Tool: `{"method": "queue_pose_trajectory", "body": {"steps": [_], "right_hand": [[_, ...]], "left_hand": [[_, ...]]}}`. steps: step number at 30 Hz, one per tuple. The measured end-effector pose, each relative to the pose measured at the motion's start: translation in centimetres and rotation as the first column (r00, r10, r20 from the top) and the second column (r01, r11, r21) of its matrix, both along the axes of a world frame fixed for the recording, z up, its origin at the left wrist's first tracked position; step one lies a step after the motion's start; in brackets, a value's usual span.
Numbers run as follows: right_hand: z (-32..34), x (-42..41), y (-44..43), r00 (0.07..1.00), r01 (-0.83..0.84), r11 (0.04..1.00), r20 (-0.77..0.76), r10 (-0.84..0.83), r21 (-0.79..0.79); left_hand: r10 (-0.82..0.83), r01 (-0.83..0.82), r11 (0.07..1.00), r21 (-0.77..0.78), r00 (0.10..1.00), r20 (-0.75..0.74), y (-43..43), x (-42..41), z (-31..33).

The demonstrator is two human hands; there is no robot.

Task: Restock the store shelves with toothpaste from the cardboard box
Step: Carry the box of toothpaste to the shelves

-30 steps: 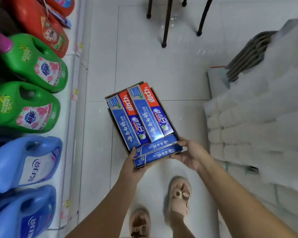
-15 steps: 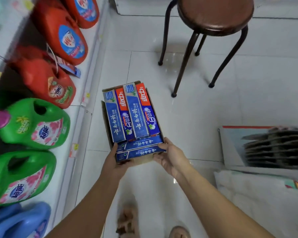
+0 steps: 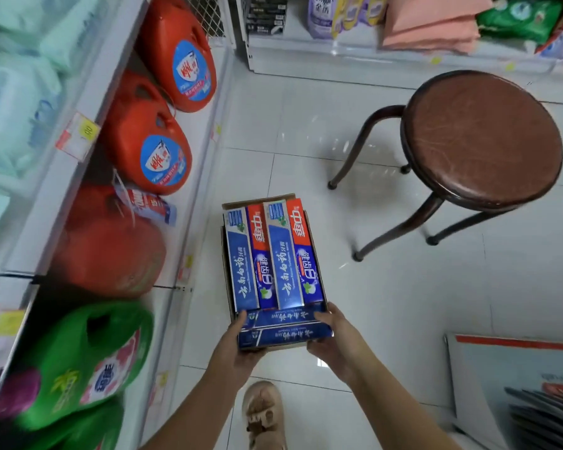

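You're barely started, I'd say: the cardboard box [image 3: 257, 199] looks full and no toothpaste spot shows on the shelves [image 3: 205, 177] at frame left, just detergent jugs [image 3: 163, 160]. The box sits lower centre of the frame, carried over the floor. Your left hand [image 3: 238, 349] and right hand [image 3: 335, 339] each grip a near corner, thumbs on top. Four toothpaste cartons [image 3: 281, 254] lie flat, long axes running up the frame; two more lie crosswise by your thumbs.
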State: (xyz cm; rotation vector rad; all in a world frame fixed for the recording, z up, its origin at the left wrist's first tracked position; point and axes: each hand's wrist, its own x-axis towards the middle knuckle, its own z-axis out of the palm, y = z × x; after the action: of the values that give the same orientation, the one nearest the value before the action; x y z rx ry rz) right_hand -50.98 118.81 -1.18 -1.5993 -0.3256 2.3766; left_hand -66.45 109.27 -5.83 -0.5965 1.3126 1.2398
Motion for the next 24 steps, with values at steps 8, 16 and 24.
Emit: {"method": "queue_pose_trajectory", "body": {"steps": [8, 16, 24], "right_hand": [[-0.1, -5.1, 6.3, 0.997, -0.045, 0.998, -0.062, 0.043, -0.034], [-0.1, -10.7, 12.1, 0.998, -0.014, 0.989, -0.068, 0.004, -0.149], [-1.0, -17.3, 17.6, 0.999, 0.015, 0.984, -0.026, -0.02, -0.176]], "left_hand": [[0.061, -0.059, 0.997, -0.042, 0.997, 0.052, 5.2, -5.4, -0.6], [0.122, -0.117, 0.991, -0.061, 0.989, 0.087, 11.1, -10.6, -0.8], [0.163, -0.16, 0.984, -0.073, 0.986, 0.04, 16.5, -17.1, -1.2]]}}
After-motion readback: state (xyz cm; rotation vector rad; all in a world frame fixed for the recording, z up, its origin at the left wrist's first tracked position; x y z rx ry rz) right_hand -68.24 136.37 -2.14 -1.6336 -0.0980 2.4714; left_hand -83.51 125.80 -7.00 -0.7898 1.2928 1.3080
